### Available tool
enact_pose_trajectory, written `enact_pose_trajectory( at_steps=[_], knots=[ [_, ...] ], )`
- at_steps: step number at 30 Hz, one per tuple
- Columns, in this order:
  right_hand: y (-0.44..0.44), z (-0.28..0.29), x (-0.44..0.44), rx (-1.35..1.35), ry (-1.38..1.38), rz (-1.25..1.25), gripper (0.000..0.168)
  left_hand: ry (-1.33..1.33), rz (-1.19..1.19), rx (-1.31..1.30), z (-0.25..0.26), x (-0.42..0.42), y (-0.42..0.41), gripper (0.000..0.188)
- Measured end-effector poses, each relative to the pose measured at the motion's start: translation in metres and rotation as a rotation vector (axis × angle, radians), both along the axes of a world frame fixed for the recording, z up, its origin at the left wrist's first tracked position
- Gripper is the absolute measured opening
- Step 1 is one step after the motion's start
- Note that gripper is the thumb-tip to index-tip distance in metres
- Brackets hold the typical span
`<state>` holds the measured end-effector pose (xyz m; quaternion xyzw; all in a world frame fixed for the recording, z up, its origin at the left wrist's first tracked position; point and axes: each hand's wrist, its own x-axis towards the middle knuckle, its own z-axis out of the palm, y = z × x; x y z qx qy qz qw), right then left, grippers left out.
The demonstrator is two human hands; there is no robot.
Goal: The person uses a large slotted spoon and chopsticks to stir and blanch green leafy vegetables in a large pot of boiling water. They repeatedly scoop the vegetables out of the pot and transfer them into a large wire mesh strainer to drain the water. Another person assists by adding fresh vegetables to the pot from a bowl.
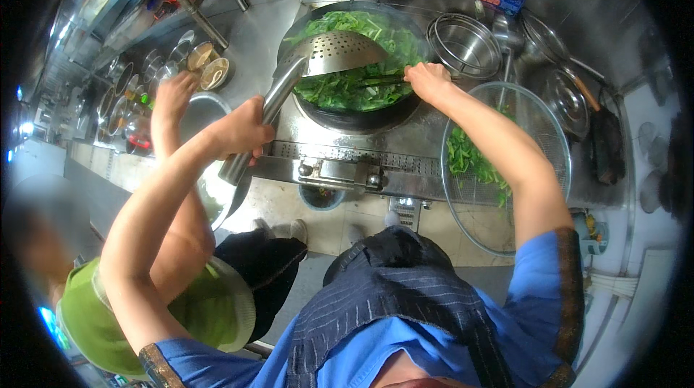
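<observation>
My left hand (241,128) grips the metal handle of a large perforated strainer ladle (347,52), its bowl tilted above a wok. Leafy greens (347,22) fill the black wok (352,120), with a faint haze over them. From the right, my right hand (431,82) pinches dark chopsticks (379,82), whose far ends reach into the greens below the ladle. Beneath my right forearm, a wide wire-mesh basket (561,133) with more cut greens (469,157) rests over the counter's edge.
A co-worker in a green top (211,317) stands at my left, one hand (176,92) near several small bowls (214,73). Beside them is a large metal basin (200,109). Right of the wok stand metal pots (471,49) and a lidded pan (566,103). A bucket (321,198) sits below the stove.
</observation>
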<state>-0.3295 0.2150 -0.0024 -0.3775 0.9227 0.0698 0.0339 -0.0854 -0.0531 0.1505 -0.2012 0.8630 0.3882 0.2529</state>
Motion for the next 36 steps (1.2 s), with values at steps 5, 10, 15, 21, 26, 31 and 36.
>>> enact_pose_trajectory(
  at_steps=[5,10,15,21,26,31,36],
  knots=[
    [-0.005,-0.019,-0.023,0.016,0.065,-0.049,0.02,0.008,0.024,-0.049,-0.001,0.008,0.002,0.026],
    [-0.012,-0.028,-0.042,0.064,0.066,-0.072,0.02,0.002,0.03,-0.025,-0.001,0.022,0.008,0.025],
    [-0.012,-0.039,-0.062,0.138,0.102,-0.099,0.024,-0.024,-0.047,-0.051,0.002,0.027,0.018,0.024],
    [-0.018,-0.014,-0.073,0.117,0.136,-0.015,0.023,0.022,-0.02,-0.032,-0.016,0.031,0.02,0.024],
    [-0.024,0.084,-0.056,0.262,0.177,0.068,0.026,0.06,0.206,0.124,-0.025,0.049,0.011,0.051],
    [0.024,0.165,-0.047,0.244,0.07,-0.024,0.032,0.169,0.419,0.375,-0.003,0.056,0.013,0.043],
    [0.0,0.126,0.004,0.075,-0.133,0.092,0.033,0.32,0.48,0.512,-0.002,0.046,0.012,0.024]
  ],
)
